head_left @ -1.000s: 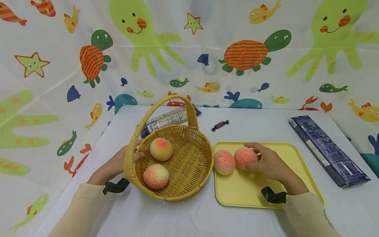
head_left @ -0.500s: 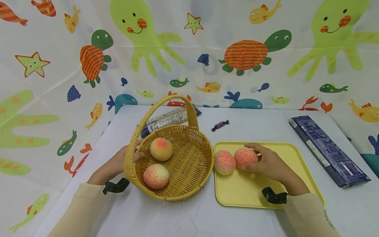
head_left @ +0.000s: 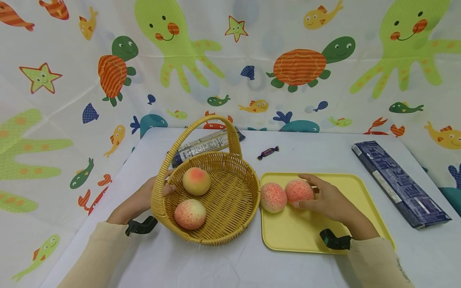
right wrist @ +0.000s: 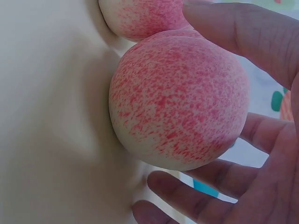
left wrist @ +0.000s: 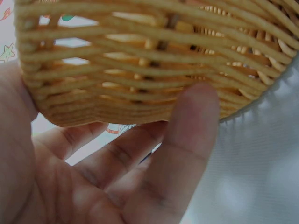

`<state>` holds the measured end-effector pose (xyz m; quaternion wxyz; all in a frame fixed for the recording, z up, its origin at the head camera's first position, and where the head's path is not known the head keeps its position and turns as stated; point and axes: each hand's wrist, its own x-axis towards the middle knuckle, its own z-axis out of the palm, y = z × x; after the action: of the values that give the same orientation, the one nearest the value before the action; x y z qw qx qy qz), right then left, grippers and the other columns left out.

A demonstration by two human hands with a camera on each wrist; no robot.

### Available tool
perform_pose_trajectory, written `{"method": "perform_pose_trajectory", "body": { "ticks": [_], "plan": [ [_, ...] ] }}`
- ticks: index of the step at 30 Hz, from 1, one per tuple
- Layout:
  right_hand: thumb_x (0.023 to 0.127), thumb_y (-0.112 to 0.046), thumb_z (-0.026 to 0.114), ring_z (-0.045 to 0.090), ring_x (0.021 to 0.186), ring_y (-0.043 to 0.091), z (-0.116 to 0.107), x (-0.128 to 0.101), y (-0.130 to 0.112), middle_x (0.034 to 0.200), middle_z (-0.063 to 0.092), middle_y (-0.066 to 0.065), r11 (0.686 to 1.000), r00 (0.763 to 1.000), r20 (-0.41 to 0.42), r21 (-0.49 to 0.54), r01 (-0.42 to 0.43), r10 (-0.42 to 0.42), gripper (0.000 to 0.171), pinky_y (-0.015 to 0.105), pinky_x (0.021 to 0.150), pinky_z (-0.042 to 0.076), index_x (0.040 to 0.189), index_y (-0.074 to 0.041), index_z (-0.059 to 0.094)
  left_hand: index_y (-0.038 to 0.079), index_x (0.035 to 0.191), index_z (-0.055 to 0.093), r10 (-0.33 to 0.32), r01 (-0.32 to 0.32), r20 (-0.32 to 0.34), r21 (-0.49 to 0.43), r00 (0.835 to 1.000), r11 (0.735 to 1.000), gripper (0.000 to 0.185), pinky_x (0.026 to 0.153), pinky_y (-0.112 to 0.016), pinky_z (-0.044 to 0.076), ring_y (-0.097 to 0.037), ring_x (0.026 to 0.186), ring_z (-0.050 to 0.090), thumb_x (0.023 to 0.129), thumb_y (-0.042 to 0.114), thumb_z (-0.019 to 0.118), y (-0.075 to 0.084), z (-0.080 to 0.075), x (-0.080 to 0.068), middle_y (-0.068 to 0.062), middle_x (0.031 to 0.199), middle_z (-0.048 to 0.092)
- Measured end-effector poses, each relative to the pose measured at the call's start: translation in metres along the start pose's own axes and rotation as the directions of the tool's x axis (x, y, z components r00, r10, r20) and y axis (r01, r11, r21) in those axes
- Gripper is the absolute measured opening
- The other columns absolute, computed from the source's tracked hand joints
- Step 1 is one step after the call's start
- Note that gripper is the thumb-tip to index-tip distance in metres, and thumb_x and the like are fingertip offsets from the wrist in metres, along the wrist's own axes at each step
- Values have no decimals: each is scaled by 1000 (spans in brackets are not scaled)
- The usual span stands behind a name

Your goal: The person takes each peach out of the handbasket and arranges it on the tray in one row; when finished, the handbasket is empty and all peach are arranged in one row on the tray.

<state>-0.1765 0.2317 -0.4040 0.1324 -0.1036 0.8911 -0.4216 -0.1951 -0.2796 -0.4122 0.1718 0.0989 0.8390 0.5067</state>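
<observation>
Worktop (head_left: pixel 230 268) – wicker basket (head_left: pixel 230 200) steadied by left hand (head_left: pixel 138 202), fingers curled on rim. Yellow tray (head_left: pixel 306 236) beside it. Right hand (head_left: pixel 325 200) cups right-hand peach (head_left: pixel 298 190) on tray, fingers curved round it – close grip evenly, lift clear of touching neighbour peach (head_left: pixel 272 197).

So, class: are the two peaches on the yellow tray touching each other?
Touching. The right wrist view shows the held peach pressed against the other peach, no gap; the head view agrees.
</observation>
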Motion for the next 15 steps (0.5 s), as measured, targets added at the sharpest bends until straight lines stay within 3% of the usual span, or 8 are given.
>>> {"method": "perform_pose_trajectory", "body": {
  "ticks": [7,15],
  "plan": [
    [89,-45,80,46,136,54,2,-1,-5,151,49,29,998,1000,-4,-60,-10,9,93,64,99,51,161,-8,34,10,160,38,-3,3,-19,7,1000,1000,61,70,-40,64,-26,88,76,103,19,57,-2,0,-1,-27,124,69],
    [91,-51,76,27,149,54,3,-3,-15,165,31,27,994,998,-54,-111,23,-29,93,77,111,27,163,-10,33,6,160,39,33,-33,-24,9,999,999,62,71,-38,63,-24,90,75,102,18,58,-1,0,-2,-29,129,65]
  ]
}}
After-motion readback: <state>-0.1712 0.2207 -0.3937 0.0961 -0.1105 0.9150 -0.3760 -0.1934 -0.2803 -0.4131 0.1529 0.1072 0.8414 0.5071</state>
